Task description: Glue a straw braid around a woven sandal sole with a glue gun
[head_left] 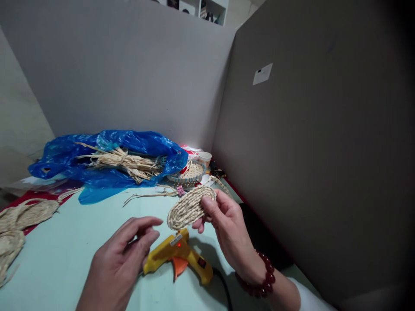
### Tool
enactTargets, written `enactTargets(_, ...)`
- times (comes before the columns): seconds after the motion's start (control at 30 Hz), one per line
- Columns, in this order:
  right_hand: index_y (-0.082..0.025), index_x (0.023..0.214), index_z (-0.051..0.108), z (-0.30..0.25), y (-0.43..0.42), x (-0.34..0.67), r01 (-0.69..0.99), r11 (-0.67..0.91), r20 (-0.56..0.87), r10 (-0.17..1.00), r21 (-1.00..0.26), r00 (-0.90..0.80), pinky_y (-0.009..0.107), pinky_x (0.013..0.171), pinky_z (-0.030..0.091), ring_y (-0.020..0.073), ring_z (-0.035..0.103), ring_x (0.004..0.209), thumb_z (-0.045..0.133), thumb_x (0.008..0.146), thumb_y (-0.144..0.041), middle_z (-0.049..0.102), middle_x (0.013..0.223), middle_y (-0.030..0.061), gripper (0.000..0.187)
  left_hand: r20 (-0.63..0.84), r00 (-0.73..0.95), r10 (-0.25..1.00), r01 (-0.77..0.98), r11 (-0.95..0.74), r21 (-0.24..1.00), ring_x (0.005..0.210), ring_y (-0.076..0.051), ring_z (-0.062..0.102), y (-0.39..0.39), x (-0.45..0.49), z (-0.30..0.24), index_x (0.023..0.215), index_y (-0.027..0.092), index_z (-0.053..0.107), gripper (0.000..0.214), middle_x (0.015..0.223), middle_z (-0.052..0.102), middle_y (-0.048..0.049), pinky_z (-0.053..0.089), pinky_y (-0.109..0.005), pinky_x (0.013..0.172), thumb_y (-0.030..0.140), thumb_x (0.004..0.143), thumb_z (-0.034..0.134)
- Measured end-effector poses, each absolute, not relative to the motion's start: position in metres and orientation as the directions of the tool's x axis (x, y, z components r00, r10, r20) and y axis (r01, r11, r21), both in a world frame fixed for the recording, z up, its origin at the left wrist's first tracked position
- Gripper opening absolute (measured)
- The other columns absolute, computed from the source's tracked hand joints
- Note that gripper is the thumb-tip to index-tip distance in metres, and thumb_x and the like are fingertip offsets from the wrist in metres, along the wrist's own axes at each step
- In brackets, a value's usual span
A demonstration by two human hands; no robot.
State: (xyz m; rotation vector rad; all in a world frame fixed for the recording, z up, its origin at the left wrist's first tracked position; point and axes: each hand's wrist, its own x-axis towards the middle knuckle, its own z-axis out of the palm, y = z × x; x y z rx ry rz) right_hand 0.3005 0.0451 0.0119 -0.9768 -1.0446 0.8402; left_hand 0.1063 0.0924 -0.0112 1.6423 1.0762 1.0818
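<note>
My right hand [231,224] grips an oval coil of braided straw [188,209] by its right end, thumb on top and fingers underneath. The coil is shaped like a small sole and is held up tilted above the table. To its left, my left hand [125,255] is open, with a gap between its thumb and forefinger and nothing visible between them. Under the coil lies a yellow hot glue gun [177,252] on its side, with an orange trigger and a lit red light. Its left end is close to my left hand, and whether they touch I cannot tell.
Behind, a blue plastic bag [162,140] holds a bundle of dry straw [126,162]. A woven basket [191,172], a paper cup [205,157] and a pink clip [180,190] stand near the corner. Braided straw pieces [35,214] lie at left. Grey panels [145,77] enclose the table.
</note>
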Motion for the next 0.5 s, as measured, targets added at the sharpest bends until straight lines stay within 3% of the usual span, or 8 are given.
enactTargets(0.07, -0.019, 0.084, 0.055, 0.012, 0.043, 0.295, -0.083, 0.344, 0.310, 0.910, -0.935, 0.275, 0.022, 0.054, 0.049, 0.0110, 0.063, 0.056, 0.062, 0.095, -0.039, 0.063, 0.068, -0.0028, 0.024, 0.074, 0.379, 0.922, 0.056, -0.103, 0.993, 0.056, -0.016, 0.055, 0.092, 0.109, -0.011, 0.108, 0.029, 0.072, 0.040, 0.069, 0.065, 0.0011, 0.046, -0.024, 0.053, 0.053, 0.077, 0.071)
enactTargets(0.17, -0.020, 0.083, 0.055, 0.012, 0.040, 0.287, -0.072, 0.346, 0.322, 0.917, -0.935, 0.236, 0.023, 0.055, 0.050, 0.0107, 0.060, 0.054, 0.066, 0.092, -0.038, 0.063, 0.067, -0.0034, 0.023, 0.017, 0.516, 0.856, 0.039, -0.044, 0.998, 0.052, -0.014, 0.050, 0.085, 0.117, -0.009, 0.100, 0.023, 0.076, 0.038, 0.064, 0.062, -0.0003, 0.042, -0.023, 0.048, 0.053, 0.077, 0.071)
enactTargets(0.27, -0.020, 0.084, 0.056, 0.012, 0.039, 0.283, -0.084, 0.357, 0.337, 0.923, -0.930, 0.188, 0.022, 0.054, 0.051, 0.0099, 0.059, 0.053, 0.065, 0.093, -0.036, 0.062, 0.067, -0.0041, 0.019, -0.035, 0.468, 0.883, 0.105, -0.016, 0.994, 0.046, -0.011, 0.042, 0.077, 0.122, -0.008, 0.082, 0.019, 0.078, 0.038, 0.055, 0.057, -0.0001, 0.035, -0.022, 0.042, 0.056, 0.075, 0.070)
enactTargets(0.5, -0.018, 0.082, 0.058, 0.011, 0.036, 0.278, -0.090, 0.375, 0.348, 0.909, -0.923, 0.229, 0.020, 0.055, 0.050, 0.0095, 0.059, 0.056, 0.064, 0.093, -0.032, 0.064, 0.067, -0.0024, 0.019, -0.164, 0.404, 0.900, 0.121, 0.126, 0.985, 0.038, -0.006, 0.037, 0.072, 0.125, 0.002, 0.072, 0.015, 0.073, 0.038, 0.049, 0.051, 0.0038, 0.028, -0.019, 0.037, 0.053, 0.065, 0.076)
